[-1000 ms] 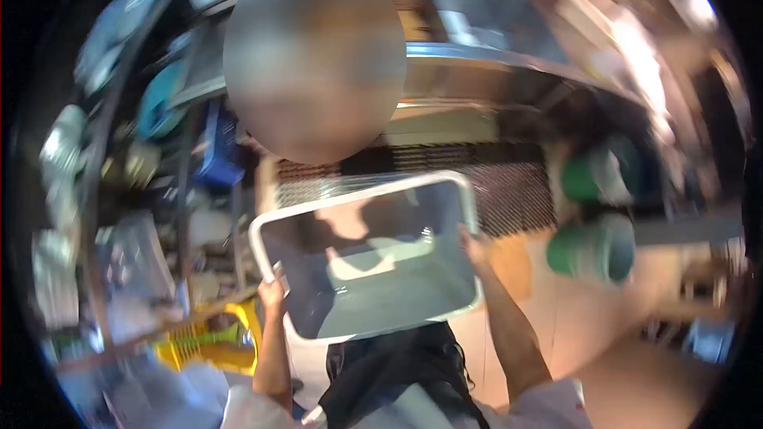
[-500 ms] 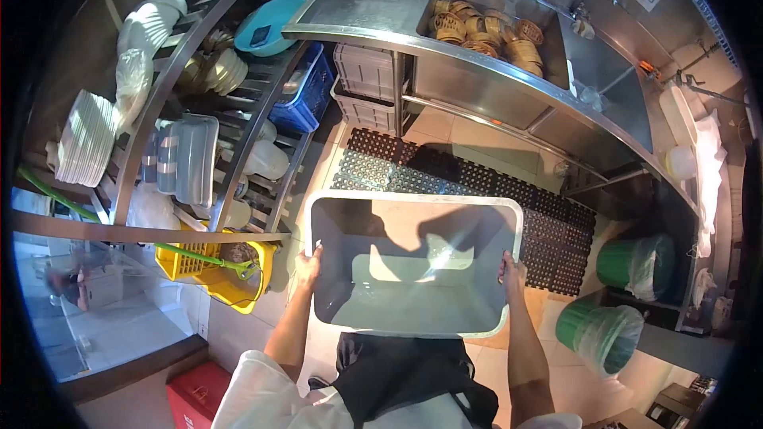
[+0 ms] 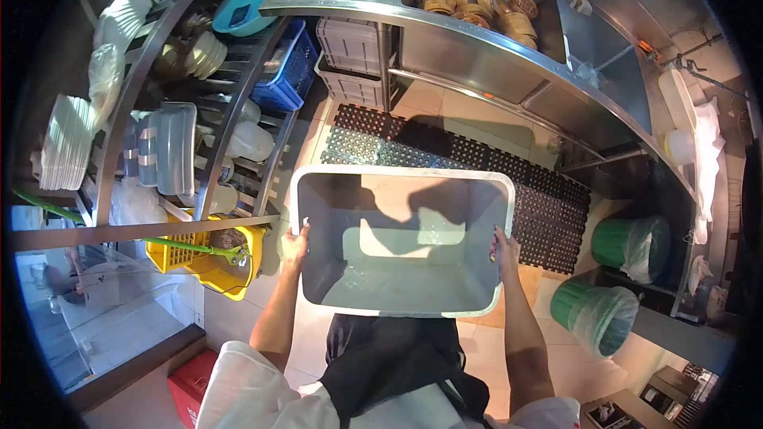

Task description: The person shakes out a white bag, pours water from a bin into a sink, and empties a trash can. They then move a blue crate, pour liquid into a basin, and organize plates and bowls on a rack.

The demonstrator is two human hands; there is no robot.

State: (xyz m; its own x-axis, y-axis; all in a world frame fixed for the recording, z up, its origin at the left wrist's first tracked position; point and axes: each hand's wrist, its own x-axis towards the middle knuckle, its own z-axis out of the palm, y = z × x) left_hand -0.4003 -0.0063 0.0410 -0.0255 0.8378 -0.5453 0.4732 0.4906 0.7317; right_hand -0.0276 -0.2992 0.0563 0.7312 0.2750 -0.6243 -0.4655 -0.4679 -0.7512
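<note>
A large grey rectangular tub is held level in front of my body, its open top facing me. Nothing but wet-looking patches and light shows on its inside. My left hand is closed on the tub's left rim. On the opposite side, my right hand grips the right rim. The tub hangs above the tiled floor and partly covers a black perforated floor mat.
A steel sink counter with bamboo baskets runs across the back. Slatted shelves with dishes stand at left, a yellow mop bucket below. Two green bins are at right. Grey crates sit under the counter.
The tub and both hands have shifted slightly up and left in view. The surroundings have also shifted mostly left and up. Both hands keep their hold on the rim.
</note>
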